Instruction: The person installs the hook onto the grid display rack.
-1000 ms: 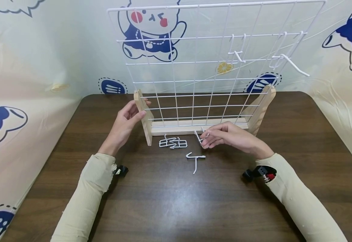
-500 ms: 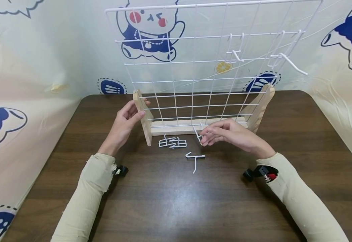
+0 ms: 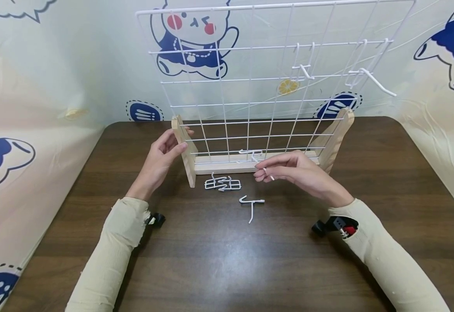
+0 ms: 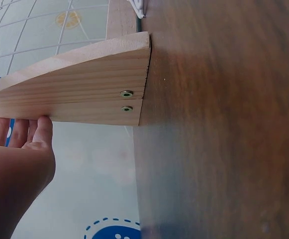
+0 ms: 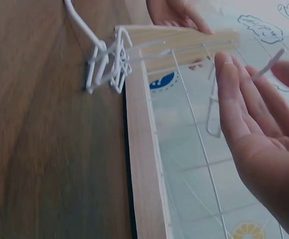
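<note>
Head view: the right hand (image 3: pixel 301 171) is hovering just in front of the white wire grid panel (image 3: pixel 250 82), its fingers pinching the stem of a small white wire hook (image 3: pixel 255 154) whose crossbar is sitting level with the lowest grid wires, above the pale wooden base rail (image 3: pixel 227 164). The left hand (image 3: pixel 160 158) is bracing the pale wooden left upright (image 3: pixel 184 149), fingers curled around its top edge. A cluster of spare white wire hooks (image 3: pixel 223 183) and one loose white wire hook (image 3: pixel 251 206) are lying on the dark wooden bench (image 3: pixel 227 255); two more hooks are hanging high on the grid at the right.

Left wrist view: the fingers (image 4: pixel 22 132) are pressing against the upright's flat face (image 4: pixel 79 94).

Right wrist view: the fingers (image 5: pixel 243 107) are lying fairly straight, thumb opposing, with the thin wire stem (image 5: pixel 268 63) between them.

Judgement: the hook is appearing very light, rigid and smooth-coated, so likely slippery; a fingertip pinch on the straight stem, clear of the bent mounting ends, is looking the soundest hold.
</note>
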`<control>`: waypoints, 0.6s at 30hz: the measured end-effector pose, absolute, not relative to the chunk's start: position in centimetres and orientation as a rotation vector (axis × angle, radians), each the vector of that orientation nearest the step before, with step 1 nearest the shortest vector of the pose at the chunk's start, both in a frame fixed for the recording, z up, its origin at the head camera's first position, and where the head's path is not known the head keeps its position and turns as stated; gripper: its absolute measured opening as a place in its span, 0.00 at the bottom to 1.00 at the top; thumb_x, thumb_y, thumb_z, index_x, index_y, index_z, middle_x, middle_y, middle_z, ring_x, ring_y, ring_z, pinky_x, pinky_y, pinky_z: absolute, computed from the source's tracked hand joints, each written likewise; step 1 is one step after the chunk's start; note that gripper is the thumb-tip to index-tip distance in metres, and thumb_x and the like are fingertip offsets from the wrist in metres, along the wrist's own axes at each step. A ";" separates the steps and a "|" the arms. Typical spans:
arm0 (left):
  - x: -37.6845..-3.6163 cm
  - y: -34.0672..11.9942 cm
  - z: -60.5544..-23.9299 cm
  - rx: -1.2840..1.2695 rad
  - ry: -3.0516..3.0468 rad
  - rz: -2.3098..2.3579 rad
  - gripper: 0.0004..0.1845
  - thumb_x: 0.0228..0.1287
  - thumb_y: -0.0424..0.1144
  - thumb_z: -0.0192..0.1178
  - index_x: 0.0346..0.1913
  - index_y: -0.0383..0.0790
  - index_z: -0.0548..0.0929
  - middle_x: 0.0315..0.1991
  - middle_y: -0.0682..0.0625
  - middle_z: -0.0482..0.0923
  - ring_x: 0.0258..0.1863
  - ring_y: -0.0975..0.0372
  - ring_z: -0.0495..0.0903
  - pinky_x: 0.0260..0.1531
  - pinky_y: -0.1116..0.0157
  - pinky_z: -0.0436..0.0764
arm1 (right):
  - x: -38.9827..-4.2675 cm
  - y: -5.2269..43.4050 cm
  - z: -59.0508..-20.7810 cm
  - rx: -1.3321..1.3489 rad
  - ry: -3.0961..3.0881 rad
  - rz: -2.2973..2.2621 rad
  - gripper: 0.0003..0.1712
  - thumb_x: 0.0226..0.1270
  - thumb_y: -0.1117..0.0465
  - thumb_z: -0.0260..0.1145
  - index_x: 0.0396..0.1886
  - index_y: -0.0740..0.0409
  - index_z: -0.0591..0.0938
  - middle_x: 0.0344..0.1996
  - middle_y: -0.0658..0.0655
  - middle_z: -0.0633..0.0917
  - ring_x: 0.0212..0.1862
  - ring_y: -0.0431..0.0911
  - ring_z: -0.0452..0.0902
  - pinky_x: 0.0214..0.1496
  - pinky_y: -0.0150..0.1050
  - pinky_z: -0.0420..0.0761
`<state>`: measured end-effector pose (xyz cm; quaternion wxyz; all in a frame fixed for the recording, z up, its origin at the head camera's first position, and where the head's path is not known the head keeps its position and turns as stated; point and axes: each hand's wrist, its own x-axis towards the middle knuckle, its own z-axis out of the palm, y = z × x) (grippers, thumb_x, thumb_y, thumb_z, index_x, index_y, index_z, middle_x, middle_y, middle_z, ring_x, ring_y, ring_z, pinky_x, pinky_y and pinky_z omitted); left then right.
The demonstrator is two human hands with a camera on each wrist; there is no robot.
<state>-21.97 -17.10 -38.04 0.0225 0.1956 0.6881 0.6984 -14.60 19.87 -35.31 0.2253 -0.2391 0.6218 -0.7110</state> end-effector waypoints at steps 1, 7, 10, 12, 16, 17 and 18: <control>-22.0 -17.1 -38.0 0.605 2.131 2.163 0.25 0.72 0.35 0.59 0.69 0.38 0.70 0.65 0.43 0.72 0.68 0.51 0.68 0.65 0.62 0.72 | -14.6 19.7 -35.4 -0.649 1.714 -1.979 0.19 0.73 0.69 0.61 0.58 0.78 0.76 0.51 0.74 0.82 0.52 0.56 0.83 0.55 0.44 0.82; -21.9 -17.0 -38.0 0.613 2.128 2.166 0.25 0.72 0.35 0.60 0.69 0.37 0.69 0.65 0.42 0.72 0.68 0.49 0.67 0.64 0.63 0.73 | -14.3 19.1 -35.4 -0.527 1.729 -2.070 0.15 0.70 0.70 0.63 0.54 0.74 0.80 0.44 0.73 0.85 0.41 0.53 0.87 0.43 0.41 0.85; -21.9 -17.0 -37.9 0.618 2.124 2.170 0.26 0.72 0.35 0.60 0.69 0.36 0.69 0.65 0.42 0.72 0.69 0.46 0.66 0.63 0.63 0.73 | -14.1 18.9 -35.2 -0.490 1.751 -2.087 0.16 0.70 0.70 0.63 0.54 0.74 0.79 0.42 0.71 0.86 0.38 0.52 0.87 0.40 0.39 0.85; -21.9 -17.1 -38.0 0.619 2.126 2.168 0.26 0.72 0.35 0.60 0.69 0.36 0.69 0.65 0.42 0.72 0.69 0.47 0.66 0.63 0.63 0.73 | -14.0 18.9 -34.9 -0.483 1.762 -2.096 0.17 0.70 0.70 0.63 0.55 0.75 0.78 0.42 0.69 0.87 0.37 0.51 0.87 0.39 0.38 0.85; -21.9 -17.1 -37.9 0.611 2.131 2.164 0.26 0.72 0.35 0.60 0.69 0.37 0.69 0.66 0.42 0.72 0.67 0.53 0.69 0.64 0.63 0.73 | -13.7 18.9 -34.3 -0.502 1.766 -2.120 0.15 0.71 0.70 0.62 0.54 0.73 0.79 0.41 0.68 0.87 0.35 0.51 0.86 0.37 0.38 0.85; -21.9 -17.0 -37.9 0.608 2.132 2.163 0.26 0.71 0.36 0.60 0.69 0.37 0.70 0.65 0.42 0.72 0.67 0.54 0.69 0.64 0.63 0.73 | -13.6 18.9 -34.1 -0.510 1.763 -2.126 0.15 0.71 0.70 0.62 0.54 0.72 0.80 0.41 0.68 0.87 0.34 0.51 0.86 0.37 0.38 0.85; -21.9 -17.0 -37.9 0.606 2.134 2.162 0.25 0.71 0.36 0.60 0.69 0.38 0.70 0.65 0.42 0.72 0.67 0.54 0.70 0.64 0.63 0.73 | -13.5 18.9 -33.9 -0.518 1.760 -2.131 0.15 0.71 0.70 0.62 0.54 0.72 0.80 0.41 0.68 0.87 0.34 0.51 0.86 0.37 0.38 0.85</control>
